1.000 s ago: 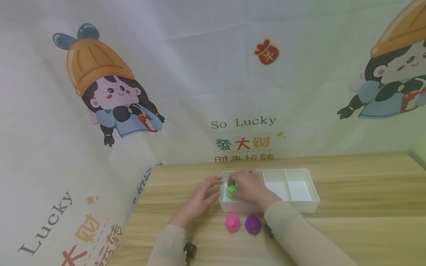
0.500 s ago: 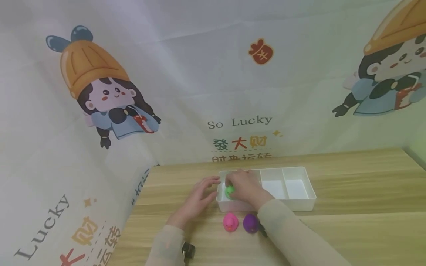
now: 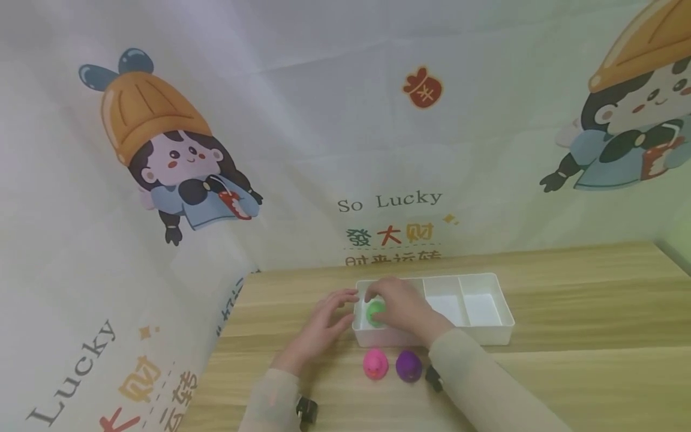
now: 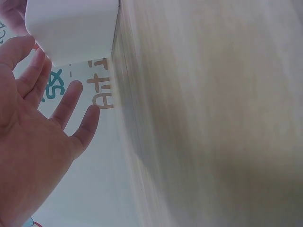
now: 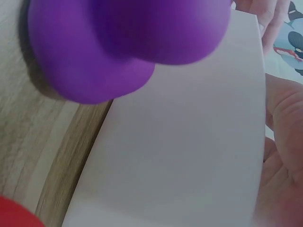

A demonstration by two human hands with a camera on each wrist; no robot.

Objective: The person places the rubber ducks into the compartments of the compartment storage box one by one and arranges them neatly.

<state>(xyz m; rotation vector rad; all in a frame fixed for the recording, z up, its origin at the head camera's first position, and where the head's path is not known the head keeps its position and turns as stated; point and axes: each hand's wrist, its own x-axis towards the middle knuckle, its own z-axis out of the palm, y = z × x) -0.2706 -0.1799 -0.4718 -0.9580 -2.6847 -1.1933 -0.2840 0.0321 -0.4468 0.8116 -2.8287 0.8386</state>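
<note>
My right hand (image 3: 403, 305) reaches into the leftmost compartment of a white divided tray (image 3: 432, 337), its thumb and curled fingers around a green rubber duck (image 3: 376, 313). The hand hides part of the duck, so how firmly it is gripped is hard to see. Beside the tray's left end my left hand (image 3: 322, 324) is held with its fingers spread, the fingertips at or near the rim. In front of the tray sit a pink rubber duck (image 3: 375, 364) and a purple rubber duck (image 3: 409, 366). The purple one looms large in the right wrist view, before the tray's front wall (image 5: 180, 132).
A red rounded thing (image 5: 16, 215) shows at the lower left corner of the right wrist view. Small black devices (image 3: 306, 410) are at both wrists. The wooden table (image 3: 583, 312) ends at a printed cloth backdrop (image 3: 302, 180).
The right hand stays over the leftmost compartment, its fingers shifting a little and the green duck turning slightly. The left hand holds its place. The camera view has shifted slightly.
</note>
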